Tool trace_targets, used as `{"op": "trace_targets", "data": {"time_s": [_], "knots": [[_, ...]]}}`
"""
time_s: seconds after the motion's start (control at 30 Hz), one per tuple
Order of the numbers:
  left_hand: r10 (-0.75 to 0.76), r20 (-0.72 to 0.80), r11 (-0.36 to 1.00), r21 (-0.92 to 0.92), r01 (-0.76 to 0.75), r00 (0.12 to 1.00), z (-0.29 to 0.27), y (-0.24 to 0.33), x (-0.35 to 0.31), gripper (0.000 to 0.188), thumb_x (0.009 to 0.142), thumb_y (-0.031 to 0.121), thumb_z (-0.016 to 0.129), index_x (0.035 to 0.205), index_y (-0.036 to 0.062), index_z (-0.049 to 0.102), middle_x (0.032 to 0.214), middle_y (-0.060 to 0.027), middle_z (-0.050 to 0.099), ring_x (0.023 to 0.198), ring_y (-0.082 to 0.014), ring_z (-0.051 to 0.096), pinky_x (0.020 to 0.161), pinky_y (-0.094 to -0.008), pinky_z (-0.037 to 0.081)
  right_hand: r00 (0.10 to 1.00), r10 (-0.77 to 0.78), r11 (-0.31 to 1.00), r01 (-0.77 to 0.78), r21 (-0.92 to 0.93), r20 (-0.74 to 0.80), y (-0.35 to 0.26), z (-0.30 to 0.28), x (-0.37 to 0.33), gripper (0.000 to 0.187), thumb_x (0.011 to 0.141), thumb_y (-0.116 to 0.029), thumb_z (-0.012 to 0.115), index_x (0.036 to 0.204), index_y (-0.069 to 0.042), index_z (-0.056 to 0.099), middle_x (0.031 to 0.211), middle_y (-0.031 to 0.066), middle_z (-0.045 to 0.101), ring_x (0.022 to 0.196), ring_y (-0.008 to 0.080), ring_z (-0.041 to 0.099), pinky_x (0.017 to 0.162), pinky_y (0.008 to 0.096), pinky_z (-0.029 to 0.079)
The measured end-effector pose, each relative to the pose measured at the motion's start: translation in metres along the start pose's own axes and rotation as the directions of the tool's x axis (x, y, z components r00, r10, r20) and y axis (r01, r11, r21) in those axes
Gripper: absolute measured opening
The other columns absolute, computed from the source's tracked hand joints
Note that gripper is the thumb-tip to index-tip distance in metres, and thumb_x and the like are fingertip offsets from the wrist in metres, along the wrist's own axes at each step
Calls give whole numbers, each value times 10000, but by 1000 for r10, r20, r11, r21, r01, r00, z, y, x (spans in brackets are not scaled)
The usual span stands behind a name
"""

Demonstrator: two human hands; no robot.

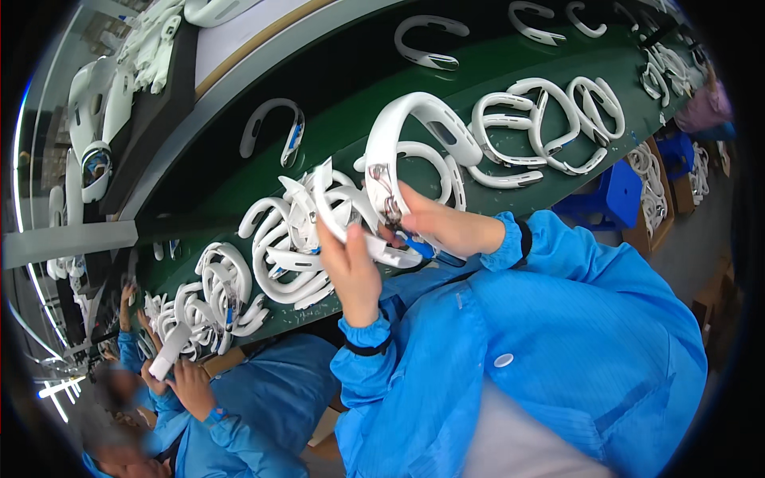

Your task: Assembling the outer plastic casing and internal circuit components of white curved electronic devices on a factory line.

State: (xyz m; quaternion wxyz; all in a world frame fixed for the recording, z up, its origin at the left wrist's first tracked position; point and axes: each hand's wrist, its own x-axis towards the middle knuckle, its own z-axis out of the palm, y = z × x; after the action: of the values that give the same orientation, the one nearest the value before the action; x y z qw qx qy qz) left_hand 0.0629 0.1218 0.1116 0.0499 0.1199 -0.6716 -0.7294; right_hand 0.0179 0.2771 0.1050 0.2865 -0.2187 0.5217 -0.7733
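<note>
Right hand (453,229): grasping the lower end of 1 white band (430,115), hook-shaped, lifted above the green worktop (637,111). Thin wires (385,195) show at that end, beside the fingers. Left hand (351,275): thumb and fingers pinching 1 slim white strip (325,195), curved, just left of the band. Between the hands, low down, a blue part (420,245), partly hidden; kind unclear.

Left of the hands, on the worktop: a heap of white bands (288,259), overlapping. Right: a loose group of similar rings (558,111), some touching. Past the worktop's near edge, a blue stool (613,195).

Lower left: 1 co-worker in blue sleeves, a co-worker's hand (193,388) near a pale block (170,352).
</note>
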Motion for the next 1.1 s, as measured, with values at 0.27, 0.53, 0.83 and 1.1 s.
{"op": "trace_targets", "data": {"time_s": [0.27,0.53,0.83,1.1], "knots": [[233,69,947,212,-242,970,26,5,-14,677,842,150,588,1389,-20,227,900,-135,634,745,-156,610,645,-261,471,999,-12,998,15,56,-45,5,-11,5,613,973,-345,401,1445,-41,152,1295,63,423,1138,128,422,983,288,350],[313,112,725,613,-314,943,38,6,-9,557,890,250,508,1349,-18,343,705,-144,624,579,-193,596,525,-293,448,985,-28,994,46,100,-171,1,-4,6,457,1006,-268,259,1367,9,300,1270,109,450,1157,167,415,1017,286,306],[341,128,702,625,-343,931,41,11,-1,474,898,211,447,1317,-9,425,790,-182,645,623,-235,627,559,-320,473,976,0,993,26,117,-219,4,-3,4,464,1007,-275,262,1365,20,297,1263,114,457,1164,165,414,1014,279,311],[363,134,725,581,-370,922,38,-1,1,576,880,305,494,1324,-45,388,741,-188,647,610,-306,653,534,-345,498,958,3,997,21,79,-286,5,1,1,451,1006,-274,274,1337,27,335,1273,122,457,1175,175,420,1008,282,323]]}}
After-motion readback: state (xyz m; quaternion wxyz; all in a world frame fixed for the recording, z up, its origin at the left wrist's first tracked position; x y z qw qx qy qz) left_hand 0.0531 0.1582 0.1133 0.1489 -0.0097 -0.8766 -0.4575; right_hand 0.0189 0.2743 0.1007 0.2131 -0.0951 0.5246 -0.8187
